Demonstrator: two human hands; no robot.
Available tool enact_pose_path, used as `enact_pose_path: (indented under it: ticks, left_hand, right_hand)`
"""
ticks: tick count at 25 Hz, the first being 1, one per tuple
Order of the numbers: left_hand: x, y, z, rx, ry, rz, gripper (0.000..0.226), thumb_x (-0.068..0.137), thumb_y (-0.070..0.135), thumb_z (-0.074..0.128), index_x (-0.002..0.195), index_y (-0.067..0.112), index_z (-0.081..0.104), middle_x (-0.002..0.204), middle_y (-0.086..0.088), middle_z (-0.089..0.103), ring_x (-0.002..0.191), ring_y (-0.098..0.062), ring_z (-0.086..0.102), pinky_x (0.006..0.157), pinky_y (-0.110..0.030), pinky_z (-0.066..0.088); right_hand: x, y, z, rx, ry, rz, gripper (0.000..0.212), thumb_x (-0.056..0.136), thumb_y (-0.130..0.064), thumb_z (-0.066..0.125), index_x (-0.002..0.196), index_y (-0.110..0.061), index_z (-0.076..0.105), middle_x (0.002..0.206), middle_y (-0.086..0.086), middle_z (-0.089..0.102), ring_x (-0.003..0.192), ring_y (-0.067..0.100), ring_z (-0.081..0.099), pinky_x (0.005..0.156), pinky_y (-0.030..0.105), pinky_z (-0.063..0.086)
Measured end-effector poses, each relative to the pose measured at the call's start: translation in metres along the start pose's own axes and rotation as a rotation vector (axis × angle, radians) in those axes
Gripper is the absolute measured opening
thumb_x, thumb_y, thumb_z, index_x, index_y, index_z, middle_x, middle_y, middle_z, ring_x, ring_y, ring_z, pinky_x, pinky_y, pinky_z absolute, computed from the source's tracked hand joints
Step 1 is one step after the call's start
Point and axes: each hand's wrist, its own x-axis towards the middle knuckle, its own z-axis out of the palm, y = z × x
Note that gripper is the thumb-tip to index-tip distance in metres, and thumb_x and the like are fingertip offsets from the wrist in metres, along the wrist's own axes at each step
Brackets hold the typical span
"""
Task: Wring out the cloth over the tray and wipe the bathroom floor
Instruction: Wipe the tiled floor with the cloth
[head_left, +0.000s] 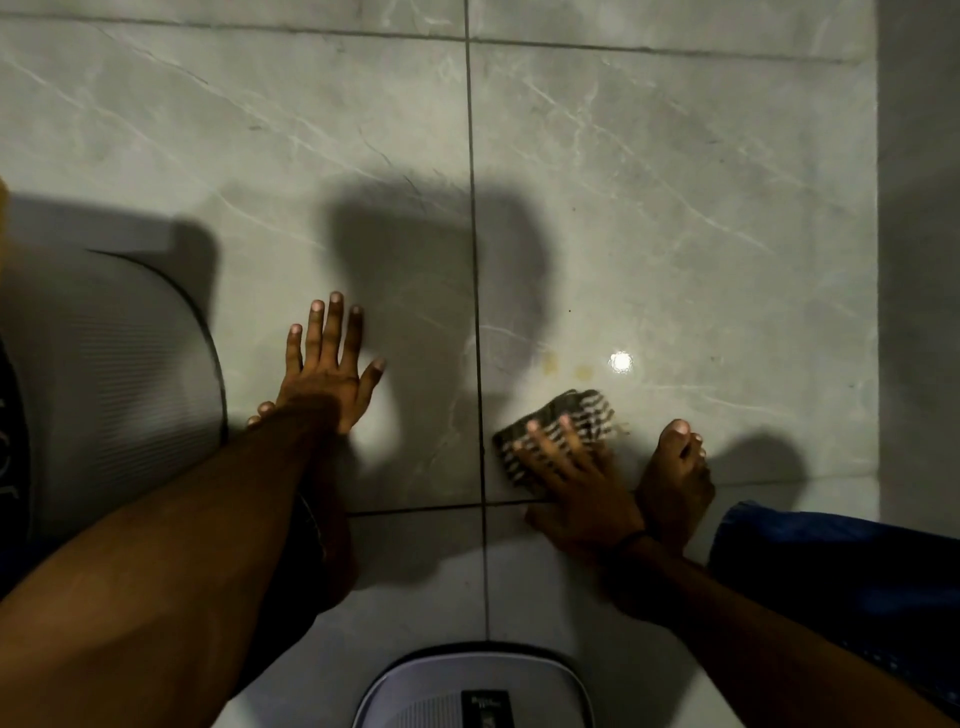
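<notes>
Wiping is under way, by the look of it; the right hand (576, 478) lies flat on the striped cloth (566, 423), fingers spread and pressing rather than gripping, on the grey tiled floor (675, 208) just right of the long grout line (475, 260); the left hand (327, 369) is planted open on the tile to the left, fingers splayed, holding nothing, bracing the body. To do this well, keep the palm's weight over the folded cloth and sweep far-right across the two yellowish spots (566, 366) just beyond it; overlap each pass; mind the bare foot (675, 473) close beside the cloth. Count: one cloth, two hands, two spots, one foot plainly visible; a pale ridged object (130, 389) at the near left may be the tray, though I cannot tell.
</notes>
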Motion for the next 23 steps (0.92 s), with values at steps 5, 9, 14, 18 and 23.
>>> enact_pose_path:
  ticks: [5,9,14,18,23]
  left_hand:
    - [0.002,0.001,-0.001,0.009,-0.031,-0.015,0.078,0.086,0.069,-0.008,0.14,0.029,-0.045,0.148,0.0,-0.055,0.142,-0.021,-0.043,0.12,-0.049,-0.022]
    - [0.001,0.002,-0.004,0.009,-0.05,-0.02,0.078,0.083,0.069,-0.009,0.14,0.029,-0.046,0.146,0.001,-0.057,0.141,-0.021,-0.045,0.121,-0.049,-0.021]
    - [0.002,0.0,-0.002,0.012,-0.024,-0.018,0.076,0.083,0.07,-0.011,0.136,0.031,-0.049,0.143,0.002,-0.061,0.142,-0.021,-0.045,0.119,-0.048,-0.023]
    - [0.003,0.002,-0.003,0.005,-0.035,-0.024,0.078,0.084,0.07,-0.009,0.139,0.03,-0.047,0.149,0.0,-0.056,0.144,-0.023,-0.042,0.12,-0.049,-0.022]
    - [0.002,0.001,-0.003,-0.002,-0.038,-0.035,0.077,0.091,0.067,-0.002,0.143,0.028,-0.042,0.154,-0.002,-0.051,0.145,-0.023,-0.042,0.122,-0.05,-0.02]
  right_hand:
    - [0.095,0.0,-0.055,0.245,0.138,0.412,0.091,0.088,-0.079,0.021,0.163,-0.032,0.002,0.172,0.003,-0.012,0.156,0.037,-0.018,0.123,0.059,-0.014]
    - [0.084,-0.029,-0.045,0.042,0.095,0.071,0.088,0.088,-0.073,0.036,0.162,-0.033,0.013,0.173,0.0,0.001,0.157,0.039,-0.008,0.122,0.067,0.009]
    - [0.037,0.026,-0.027,0.111,0.114,0.231,0.084,0.092,-0.071,0.039,0.162,-0.031,0.018,0.172,0.001,0.008,0.157,0.033,-0.005,0.124,0.065,0.011]
    - [0.117,0.007,-0.07,0.275,0.151,0.499,0.09,0.092,-0.074,0.028,0.162,-0.029,-0.005,0.172,0.005,-0.015,0.155,0.038,-0.021,0.123,0.062,-0.011]
    - [0.114,-0.042,-0.055,0.092,0.137,0.117,0.087,0.089,-0.063,0.045,0.163,-0.031,0.011,0.173,0.002,0.0,0.157,0.04,-0.008,0.122,0.069,0.007]
